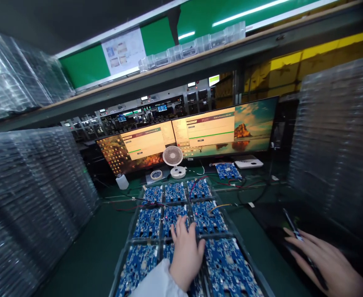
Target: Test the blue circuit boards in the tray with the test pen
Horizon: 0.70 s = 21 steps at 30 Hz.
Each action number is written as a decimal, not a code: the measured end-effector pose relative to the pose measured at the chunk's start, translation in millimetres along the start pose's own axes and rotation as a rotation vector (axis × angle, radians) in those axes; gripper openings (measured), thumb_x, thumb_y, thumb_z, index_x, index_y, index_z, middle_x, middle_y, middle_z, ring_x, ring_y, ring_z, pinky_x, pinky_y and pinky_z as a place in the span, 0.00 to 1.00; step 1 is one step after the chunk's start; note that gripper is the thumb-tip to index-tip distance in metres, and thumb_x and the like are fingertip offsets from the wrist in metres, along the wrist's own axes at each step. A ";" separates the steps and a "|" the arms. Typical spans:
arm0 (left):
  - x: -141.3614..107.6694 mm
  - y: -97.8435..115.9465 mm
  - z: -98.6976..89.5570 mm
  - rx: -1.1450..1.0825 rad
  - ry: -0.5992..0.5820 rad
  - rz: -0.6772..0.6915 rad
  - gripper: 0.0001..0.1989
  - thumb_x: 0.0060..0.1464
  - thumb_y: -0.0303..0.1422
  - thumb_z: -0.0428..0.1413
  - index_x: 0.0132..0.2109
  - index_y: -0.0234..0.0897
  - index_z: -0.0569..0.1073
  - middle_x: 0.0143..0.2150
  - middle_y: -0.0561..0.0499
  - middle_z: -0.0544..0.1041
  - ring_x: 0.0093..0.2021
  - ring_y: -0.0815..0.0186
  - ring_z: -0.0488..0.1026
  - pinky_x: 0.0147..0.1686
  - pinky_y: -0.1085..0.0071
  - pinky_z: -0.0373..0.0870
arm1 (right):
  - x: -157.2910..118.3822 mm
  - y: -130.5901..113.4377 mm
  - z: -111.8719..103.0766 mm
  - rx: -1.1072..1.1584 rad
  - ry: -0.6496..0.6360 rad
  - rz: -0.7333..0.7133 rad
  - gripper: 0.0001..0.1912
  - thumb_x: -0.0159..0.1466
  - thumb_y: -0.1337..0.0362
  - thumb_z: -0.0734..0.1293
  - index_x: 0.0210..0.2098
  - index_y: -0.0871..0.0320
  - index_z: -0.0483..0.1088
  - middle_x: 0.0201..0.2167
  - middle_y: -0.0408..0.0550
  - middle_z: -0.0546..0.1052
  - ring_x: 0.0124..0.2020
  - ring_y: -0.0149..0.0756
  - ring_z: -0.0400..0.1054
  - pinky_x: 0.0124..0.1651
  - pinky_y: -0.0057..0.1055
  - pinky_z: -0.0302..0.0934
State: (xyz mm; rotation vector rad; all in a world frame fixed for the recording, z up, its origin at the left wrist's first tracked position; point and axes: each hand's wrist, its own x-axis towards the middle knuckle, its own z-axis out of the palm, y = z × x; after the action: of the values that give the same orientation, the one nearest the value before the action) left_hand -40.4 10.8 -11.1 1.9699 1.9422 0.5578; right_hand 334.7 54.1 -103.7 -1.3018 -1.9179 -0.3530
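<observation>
My left hand [186, 251] reaches over a tray [117, 270] of blue circuit boards. Its fingers are spread, with the tips over the middle circuit board [170, 215]; whether they touch it I cannot tell. Thin wires run to some boards, a yellow one [221, 206] ending on the board [206, 218] right of my fingertips. At the right, my right hand [326, 260] has a pen [291, 222] held between its fingers, slanting up and left. That hand is low over a black mat [268, 214]; what lies under the palm is hidden.
Stacks of clear plastic trays [29, 198] rise on the left, with another tray stack [336, 123] on the right. Behind the boards stand two monitors [255, 123], a small fan [173, 156], a tape roll [156, 175], a white bottle [122, 182] and another circuit board [227, 171]. A shelf [169, 68] crosses above.
</observation>
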 end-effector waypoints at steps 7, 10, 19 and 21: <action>0.5 -14.7 12.1 0.121 -0.014 -0.121 0.31 0.61 0.51 0.41 0.65 0.40 0.60 0.73 0.37 0.46 0.73 0.47 0.38 0.68 0.42 0.34 | 9.8 -1.6 5.6 -0.227 0.021 -0.287 0.18 0.62 0.53 0.59 0.46 0.51 0.73 0.50 0.48 0.77 0.50 0.47 0.71 0.49 0.47 0.66; 0.8 -16.5 14.7 0.123 -0.052 -0.126 0.33 0.61 0.52 0.40 0.66 0.38 0.60 0.72 0.35 0.48 0.72 0.46 0.39 0.68 0.43 0.35 | 13.6 -7.7 3.2 -0.303 0.043 -0.336 0.19 0.62 0.54 0.59 0.45 0.53 0.74 0.49 0.50 0.77 0.50 0.48 0.71 0.49 0.49 0.64; 1.7 -18.8 10.7 0.077 -0.065 -0.103 0.33 0.59 0.52 0.42 0.64 0.39 0.62 0.70 0.34 0.54 0.71 0.45 0.44 0.68 0.43 0.36 | 16.4 -17.4 5.4 -0.421 0.056 -0.520 0.17 0.57 0.57 0.62 0.41 0.51 0.78 0.44 0.46 0.80 0.48 0.48 0.73 0.49 0.50 0.62; 1.8 -17.7 7.9 0.073 -0.079 -0.103 0.34 0.58 0.53 0.43 0.64 0.38 0.62 0.70 0.34 0.54 0.71 0.44 0.44 0.68 0.43 0.36 | 13.4 -14.2 9.5 -0.433 0.051 -0.529 0.17 0.57 0.58 0.62 0.40 0.49 0.79 0.44 0.45 0.80 0.48 0.47 0.73 0.49 0.49 0.63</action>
State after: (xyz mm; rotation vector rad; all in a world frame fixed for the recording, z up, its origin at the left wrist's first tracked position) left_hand -52.0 13.4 -26.6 1.8914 2.0276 0.3820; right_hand 315.6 62.5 -97.5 -1.0000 -2.1994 -1.1066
